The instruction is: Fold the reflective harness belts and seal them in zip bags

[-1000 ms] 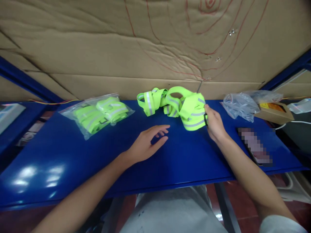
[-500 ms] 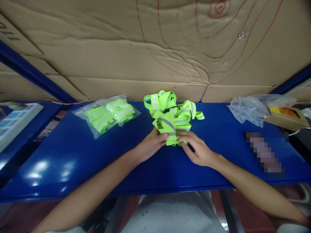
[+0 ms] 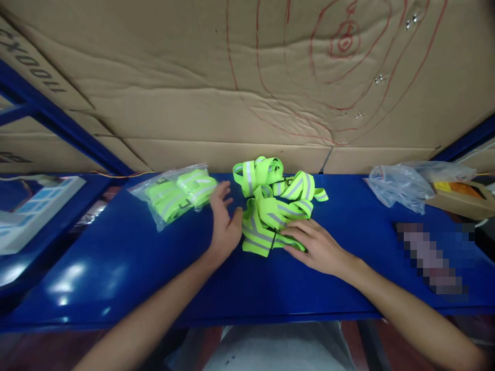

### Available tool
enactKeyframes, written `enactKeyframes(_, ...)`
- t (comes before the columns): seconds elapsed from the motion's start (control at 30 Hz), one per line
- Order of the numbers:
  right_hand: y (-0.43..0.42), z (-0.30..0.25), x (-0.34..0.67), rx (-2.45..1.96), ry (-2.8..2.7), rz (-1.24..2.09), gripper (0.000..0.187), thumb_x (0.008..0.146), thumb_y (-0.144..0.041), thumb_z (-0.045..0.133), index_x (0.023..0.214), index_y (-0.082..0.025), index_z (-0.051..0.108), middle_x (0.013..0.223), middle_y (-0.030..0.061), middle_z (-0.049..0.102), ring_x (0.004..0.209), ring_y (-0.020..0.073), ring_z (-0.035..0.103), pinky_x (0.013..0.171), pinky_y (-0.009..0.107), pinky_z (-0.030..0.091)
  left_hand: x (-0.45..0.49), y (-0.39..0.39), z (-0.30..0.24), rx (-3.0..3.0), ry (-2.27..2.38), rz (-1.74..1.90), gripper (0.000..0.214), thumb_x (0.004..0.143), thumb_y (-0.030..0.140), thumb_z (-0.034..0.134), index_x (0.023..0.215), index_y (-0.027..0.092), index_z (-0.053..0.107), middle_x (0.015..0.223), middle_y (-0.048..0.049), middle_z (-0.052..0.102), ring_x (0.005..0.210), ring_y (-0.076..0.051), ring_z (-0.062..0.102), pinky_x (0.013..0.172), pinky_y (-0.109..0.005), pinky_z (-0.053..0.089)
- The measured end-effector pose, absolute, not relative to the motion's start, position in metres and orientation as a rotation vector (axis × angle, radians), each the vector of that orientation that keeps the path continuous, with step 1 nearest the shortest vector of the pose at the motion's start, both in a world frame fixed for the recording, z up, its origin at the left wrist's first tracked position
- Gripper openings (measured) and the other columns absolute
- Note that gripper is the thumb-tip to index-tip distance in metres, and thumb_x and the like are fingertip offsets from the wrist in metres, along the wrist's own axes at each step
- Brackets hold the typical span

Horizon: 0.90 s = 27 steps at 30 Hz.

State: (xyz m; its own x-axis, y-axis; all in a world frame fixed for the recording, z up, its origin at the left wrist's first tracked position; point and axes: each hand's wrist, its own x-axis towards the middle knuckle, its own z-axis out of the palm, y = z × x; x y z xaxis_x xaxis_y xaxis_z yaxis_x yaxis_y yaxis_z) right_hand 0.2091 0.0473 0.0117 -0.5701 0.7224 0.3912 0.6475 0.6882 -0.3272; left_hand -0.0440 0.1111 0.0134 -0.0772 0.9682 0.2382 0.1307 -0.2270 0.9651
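Observation:
A loose pile of fluorescent yellow-green reflective straps (image 3: 257, 239) with silver stripes and black buckles lies on the blue table. The right end of the nearest strap is between the fingers and thumb of my right hand (image 3: 315, 245). My left hand (image 3: 226, 224) is open just left of the pile, fingers spread and pointing away from me, with nothing in it. Behind the nearest strap, more coiled reflective straps (image 3: 261, 172) rest close to the cardboard. Beyond my left fingertips is a clear plastic bag (image 3: 160, 224) with folded straps of the same colour inside.
Cardboard (image 3: 174, 113) with red drawn rings stands along the back of the blue table (image 3: 154, 278). To the right are crumpled clear bags (image 3: 398, 185), a small cardboard box (image 3: 460, 201) and a blurred-out flat object (image 3: 431, 257). A white panel with blue squares (image 3: 38, 211) is at far left.
My left hand has let go of the strap and moved left, opening its fingers. The strap now lies spread lower on the table, its buckle showing. The camera view has tilted up slightly.

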Motion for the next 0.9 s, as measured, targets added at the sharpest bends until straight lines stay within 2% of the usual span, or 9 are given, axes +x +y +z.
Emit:
enactKeyframes(0.07,0.049,0.007,0.208,-1.085,-2.407,0.224,0.027,0.105,-0.031,0.056,0.128,-0.020,0.063,0.123,0.0120,0.069,0.118,0.0270,0.066,0.100,0.047,0.056,-0.044,0.098,0.013,2.132,1.137,1.424,0.045,0.088,0.024,0.064,0.132,0.025,0.057,0.146,-0.0135,0.050,0.139,-0.031,0.045,0.117,-0.051,0.037)
enactKeyframes(0.1,0.049,0.006,0.207,-1.109,-2.405,0.238,0.026,0.105,-0.029,0.054,0.128,-0.020,0.063,0.120,0.0121,0.070,0.115,0.0263,0.067,0.098,0.046,0.057,-0.043,0.093,0.012,2.441,1.000,1.235,0.041,0.090,0.029,0.066,0.130,0.027,0.060,0.139,-0.0132,0.055,0.134,-0.033,0.050,0.115,-0.053,0.037)
enactKeyframes(0.2,0.051,0.008,0.208,-1.208,-2.462,0.263,0.034,0.106,-0.021,0.046,0.137,-0.019,0.060,0.111,0.0117,0.072,0.100,0.0244,0.070,0.088,0.041,0.059,-0.041,0.089,0.012,2.727,0.854,0.641,0.060,0.086,0.045,0.075,0.142,0.031,0.057,0.143,-0.0138,0.055,0.133,-0.038,0.052,0.115,-0.058,0.035)
enactKeyframes(0.27,0.051,0.015,0.214,-1.269,-2.543,0.313,0.045,0.104,-0.015,0.044,0.148,-0.020,0.053,0.107,0.0097,0.073,0.092,0.0228,0.071,0.080,0.036,0.058,-0.044,0.098,0.014,2.607,0.980,0.599,0.068,0.088,0.040,0.074,0.149,0.026,0.049,0.149,-0.0169,0.050,0.140,-0.038,0.047,0.116,-0.057,0.036)
enactKeyframes(0.37,0.050,0.028,0.233,-1.317,-2.595,0.463,0.055,0.101,-0.012,0.045,0.153,-0.027,0.049,0.106,0.0052,0.076,0.086,0.0197,0.072,0.074,0.030,0.055,-0.055,0.118,0.022,2.268,1.037,0.810,0.057,0.090,0.027,0.068,0.143,0.023,0.048,0.143,-0.0149,0.054,0.136,-0.030,0.052,0.114,-0.048,0.043)
enactKeyframes(0.53,0.051,0.045,0.260,-1.382,-2.612,0.542,0.033,0.097,-0.018,0.059,0.126,-0.033,0.069,0.095,-0.0018,0.077,0.078,0.0180,0.072,0.070,0.029,0.053,-0.064,0.126,0.035,1.352,0.852,0.951,0.057,0.077,0.027,0.085,0.123,0.027,0.051,0.127,-0.0048,0.061,0.110,-0.021,0.064,0.084,-0.028,0.056)
enactKeyframes(0.63,0.053,0.046,0.255,-1.387,-2.514,0.216,0.018,0.101,-0.035,0.061,0.113,-0.026,0.072,0.104,0.0042,0.076,0.095,0.0248,0.072,0.085,0.040,0.055,-0.057,0.122,0.034,0.973,0.735,0.840,0.058,0.074,0.024,0.088,0.122,0.029,0.054,0.118,-0.0013,0.066,0.095,-0.017,0.068,0.077,-0.026,0.056)
enactKeyframes(0.73,0.051,0.041,0.237,-1.300,-2.332,-0.039,0.045,0.101,-0.047,0.061,0.137,-0.020,0.059,0.130,0.0148,0.067,0.121,0.0327,0.065,0.100,0.051,0.052,-0.046,0.116,0.027,0.804,0.687,0.779,0.052,0.077,0.028,0.088,0.121,0.028,0.061,0.118,-0.0019,0.068,0.090,-0.016,0.069,0.074,-0.026,0.058)
enactKeyframes(0.9,0.040,0.034,0.214,-1.127,-2.300,0.009,0.063,0.103,-0.042,0.057,0.160,-0.025,0.036,0.143,0.0177,0.057,0.133,0.0336,0.058,0.102,0.051,0.054,-0.034,0.103,0.015,0.734,0.633,0.695,0.042,0.081,0.025,0.085,0.119,0.025,0.069,0.122,-0.0046,0.071,0.097,-0.017,0.071,0.082,-0.025,0.057)
